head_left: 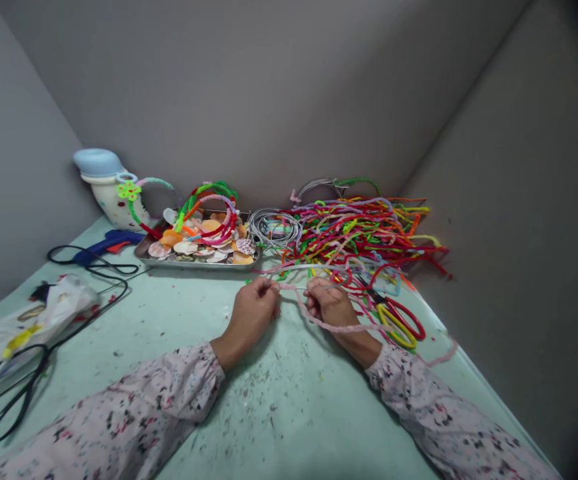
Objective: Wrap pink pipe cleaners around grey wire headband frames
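Held above the middle of the table (pixel 169 313), between left hand (pixel 252 308) and right hand (pixel 332 305): a short span of pink stem (pixel 346 329) together with thin wire (pixel 299 267). Closed at the fingertips on the left, gripping stem and wire together; pinched likewise on the right, apparently on the wire alone, just past the stem's bend. Aligned, within this span, roughly parallel to the table's far edge, with a narrow gap between the hands. Bowed behind, toward the far edge: the rest of the wire, in a shallow arc. Turned off toward the near edge, then led across the right wrist (pixel 363 348) toward the table's right edge: the stem's loose tail, with the right hand much the nearer to it. Impossible to tell contact from mere overlap at the wrist. Set along the far edge, left to right: bottle (pixel 113 200), tray (pixel 203 265) of shells (pixel 185 247), coil (pixel 257 227), heap (pixel 363 233) of coloured stems. Resting by the right edge, just beside the right hand: scissors (pixel 393 308). Lying toward the left edge: glue gun (pixel 106 245) and bag (pixel 66 300).
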The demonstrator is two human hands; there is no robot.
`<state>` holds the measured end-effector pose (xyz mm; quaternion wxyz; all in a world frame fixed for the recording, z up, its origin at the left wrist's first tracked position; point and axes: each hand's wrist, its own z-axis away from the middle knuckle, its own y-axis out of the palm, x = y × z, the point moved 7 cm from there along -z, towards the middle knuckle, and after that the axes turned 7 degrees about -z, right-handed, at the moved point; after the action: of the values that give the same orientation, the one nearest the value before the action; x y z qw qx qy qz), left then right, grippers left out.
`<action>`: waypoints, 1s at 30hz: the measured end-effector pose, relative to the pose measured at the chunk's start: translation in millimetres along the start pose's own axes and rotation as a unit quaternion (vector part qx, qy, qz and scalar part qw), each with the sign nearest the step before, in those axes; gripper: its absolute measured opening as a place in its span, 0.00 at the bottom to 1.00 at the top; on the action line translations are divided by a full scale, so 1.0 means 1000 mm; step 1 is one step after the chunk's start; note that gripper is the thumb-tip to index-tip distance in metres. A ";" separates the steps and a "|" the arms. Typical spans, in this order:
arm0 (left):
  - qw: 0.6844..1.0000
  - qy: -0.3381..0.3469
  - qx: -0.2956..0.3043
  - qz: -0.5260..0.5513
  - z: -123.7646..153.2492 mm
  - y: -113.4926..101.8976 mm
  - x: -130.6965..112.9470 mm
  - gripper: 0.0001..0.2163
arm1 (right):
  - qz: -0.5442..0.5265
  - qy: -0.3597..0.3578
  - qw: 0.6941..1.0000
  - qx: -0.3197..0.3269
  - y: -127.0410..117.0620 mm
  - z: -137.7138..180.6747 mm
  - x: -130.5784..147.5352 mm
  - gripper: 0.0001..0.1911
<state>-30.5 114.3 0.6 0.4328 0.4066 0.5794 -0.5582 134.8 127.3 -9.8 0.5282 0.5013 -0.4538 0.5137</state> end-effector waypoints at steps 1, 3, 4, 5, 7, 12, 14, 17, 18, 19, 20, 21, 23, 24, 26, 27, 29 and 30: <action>1.000 0.000 0.002 0.010 0.000 0.000 -0.002 0.12 | -0.005 0.000 1.000 0.009 0.001 0.001 0.001 0.08; 1.000 0.007 0.014 0.026 0.002 0.001 -0.006 0.12 | -0.010 -0.001 0.999 0.033 0.005 0.004 0.002 0.09; 0.999 0.013 0.021 0.029 0.002 0.002 -0.008 0.11 | -0.012 -0.002 0.999 0.046 0.007 0.005 0.003 0.09; 0.999 0.020 0.028 0.027 0.003 0.003 -0.010 0.10 | -0.014 -0.001 0.998 0.057 0.009 0.006 0.003 0.10; 0.999 0.034 0.039 0.013 0.004 0.003 -0.013 0.09 | -0.016 0.000 0.997 0.069 0.010 0.008 0.004 0.10; 0.996 0.047 0.069 -0.020 0.004 0.006 -0.013 0.13 | -0.021 0.003 0.996 0.084 0.013 0.010 0.005 0.10; 0.996 0.046 0.079 -0.023 0.004 0.008 -0.012 0.14 | -0.026 0.009 0.996 0.082 0.012 0.010 0.004 0.10; 0.995 0.042 0.087 -0.016 0.004 0.009 -0.011 0.14 | -0.020 0.012 0.996 0.085 0.012 0.009 0.002 0.10; 0.995 0.040 0.090 -0.017 0.004 0.009 -0.010 0.14 | -0.017 0.011 0.996 0.087 0.012 0.009 0.002 0.10; 0.995 0.039 0.093 -0.019 0.003 0.010 -0.010 0.14 | -0.016 0.009 0.996 0.088 0.012 0.008 0.001 0.10; 0.994 0.039 0.096 -0.022 0.003 0.010 -0.010 0.14 | -0.014 0.008 0.996 0.088 0.012 0.008 0.001 0.10; 0.994 0.038 0.100 -0.024 0.003 0.011 -0.010 0.14 | -0.012 0.008 0.996 0.089 0.012 0.008 0.000 0.11; 0.993 0.035 0.108 -0.023 0.004 0.012 -0.009 0.14 | -0.009 0.009 0.996 0.090 0.011 0.007 -0.002 0.11; 0.993 0.034 0.112 -0.021 0.004 0.013 -0.008 0.15 | -0.011 0.010 0.996 0.090 0.011 0.007 -0.003 0.11; 0.992 0.035 0.116 -0.020 0.004 0.013 -0.008 0.15 | -0.017 0.010 0.996 0.092 0.011 0.007 -0.004 0.11; 0.992 0.036 0.117 -0.021 0.003 0.014 -0.007 0.15 | -0.018 0.010 0.996 0.092 0.011 0.007 -0.004 0.11; 0.992 0.036 0.120 -0.022 0.003 0.014 -0.007 0.15 | -0.016 0.009 0.996 0.092 0.011 0.006 -0.004 0.12; 0.992 0.036 0.122 -0.023 0.003 0.015 -0.006 0.15 | -0.013 0.008 0.996 0.091 0.010 0.006 -0.004 0.12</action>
<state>-14.6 112.2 2.3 0.3460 0.4625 0.5316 -0.6195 124.4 120.5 -13.0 0.4908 0.5489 -0.3940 0.5501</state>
